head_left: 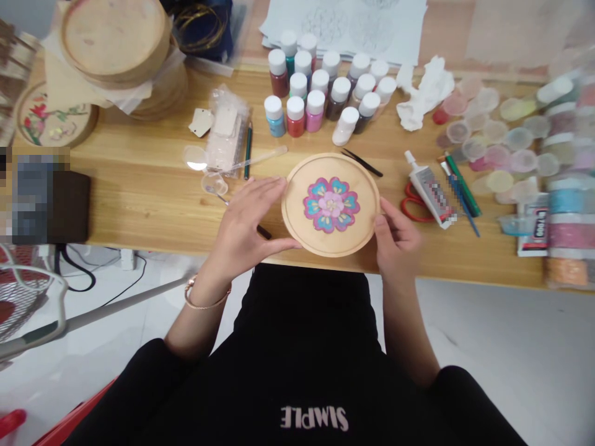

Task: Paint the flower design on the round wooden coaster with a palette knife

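Wooden plate (331,244) gripped by the rim in my left hand (244,226) and right hand (398,241), I do best with fingertips off the pink-and-blue flower (331,205).

Wood discs (116,34) stacked upper left, floral disc (56,118) set just beside. Gold wire (198,28) coiled top, left of center. Black box (72,207) placed at left. Wire mesh (18,300), lower left, partly crossed by white cable (61,297). Printed sheets (344,28) piled top center. Scissors (413,204) partly covered by glue tube (430,189), right of center.
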Available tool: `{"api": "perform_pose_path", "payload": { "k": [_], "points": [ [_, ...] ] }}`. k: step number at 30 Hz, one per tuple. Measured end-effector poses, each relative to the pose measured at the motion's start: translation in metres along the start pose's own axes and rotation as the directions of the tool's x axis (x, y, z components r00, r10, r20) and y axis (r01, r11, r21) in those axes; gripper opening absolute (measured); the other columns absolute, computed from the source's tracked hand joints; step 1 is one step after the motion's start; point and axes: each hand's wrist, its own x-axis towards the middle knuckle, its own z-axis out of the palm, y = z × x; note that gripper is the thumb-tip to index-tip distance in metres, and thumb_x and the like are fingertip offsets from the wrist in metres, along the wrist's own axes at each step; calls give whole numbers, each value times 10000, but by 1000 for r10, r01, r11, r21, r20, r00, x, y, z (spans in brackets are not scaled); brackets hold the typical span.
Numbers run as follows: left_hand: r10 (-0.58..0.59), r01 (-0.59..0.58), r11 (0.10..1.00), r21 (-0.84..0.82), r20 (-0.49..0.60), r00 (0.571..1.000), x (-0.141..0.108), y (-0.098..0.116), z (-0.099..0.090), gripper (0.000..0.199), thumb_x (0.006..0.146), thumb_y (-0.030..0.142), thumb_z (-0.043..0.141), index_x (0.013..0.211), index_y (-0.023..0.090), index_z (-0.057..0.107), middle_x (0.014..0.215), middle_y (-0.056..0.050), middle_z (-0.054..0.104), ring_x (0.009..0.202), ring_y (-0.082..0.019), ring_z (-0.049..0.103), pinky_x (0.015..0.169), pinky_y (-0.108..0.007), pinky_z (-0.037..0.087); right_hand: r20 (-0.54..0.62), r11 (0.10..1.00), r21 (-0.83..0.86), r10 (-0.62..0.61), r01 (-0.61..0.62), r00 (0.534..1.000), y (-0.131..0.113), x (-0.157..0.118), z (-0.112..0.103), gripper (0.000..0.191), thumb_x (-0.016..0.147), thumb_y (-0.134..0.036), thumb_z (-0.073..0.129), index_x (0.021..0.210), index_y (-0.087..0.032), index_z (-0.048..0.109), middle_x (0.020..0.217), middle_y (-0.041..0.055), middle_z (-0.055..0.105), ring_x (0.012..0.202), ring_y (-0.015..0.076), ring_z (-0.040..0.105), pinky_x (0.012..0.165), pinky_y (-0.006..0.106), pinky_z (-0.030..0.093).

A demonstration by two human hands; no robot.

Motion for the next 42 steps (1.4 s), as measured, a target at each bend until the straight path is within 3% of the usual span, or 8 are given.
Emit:
{"api": "perform_pose_path", "payload": {
  "k": [4, 9, 28, 38, 42],
  "points": [
    [9, -9, 1000, -19, -10, 1000, -2, -3, 3, 854, 777, 675, 758, 1466, 234, 512, 1363, -136, 694, 1275, -310, 666, 1144, -528, 502, -16, 1000, 10, -8, 8, 1000, -3, 0, 0, 515, 805, -647, 719, 1123, -249, 794, 843, 36, 772, 698, 158, 692, 631, 316, 614],
    [-64, 67, 996, -57, 50, 997, -6, -6, 4, 880, 765, 685, 763, 1489, 256, 506, 1412, -129, 665, 1323, -339, 628, 1185, -564, 450, -10, 1000, 21, 17, -17, 1000, -2, 0, 1, 511, 789, -632, 737, 1128, -254, 791, 794, 22, 756, 644, 144, 665, 597, 302, 599],
    [-121, 134, 979, -156, 87, 989, -7, -9, 1, 846, 724, 696, 784, 1416, 254, 581, 1396, -136, 679, 1303, -326, 647, 1171, -564, 471, 4, 994, 64, 91, -91, 996, -20, -1, 0, 424, 796, -542, 766, 1086, -236, 809, 986, 53, 820, 859, 210, 771, 757, 366, 661],
    [-127, 141, 976, -166, 96, 987, -8, -9, 2, 844, 719, 698, 795, 1404, 250, 592, 1377, -139, 689, 1282, -337, 657, 1153, -569, 485, 13, 991, 56, 120, -120, 993, -18, -1, -2, 431, 789, -546, 772, 1076, -227, 812, 955, 55, 816, 862, 220, 765, 812, 420, 663],
    [-154, 172, 972, -159, 119, 981, -8, -9, 4, 856, 701, 716, 795, 1393, 254, 599, 1376, -137, 690, 1278, -340, 659, 1147, -558, 492, -1, 996, 14, 83, -83, 997, -17, -2, -3, 451, 805, -570, 747, 1086, -223, 807, 891, 49, 806, 798, 206, 754, 757, 394, 662]
  ]
}}
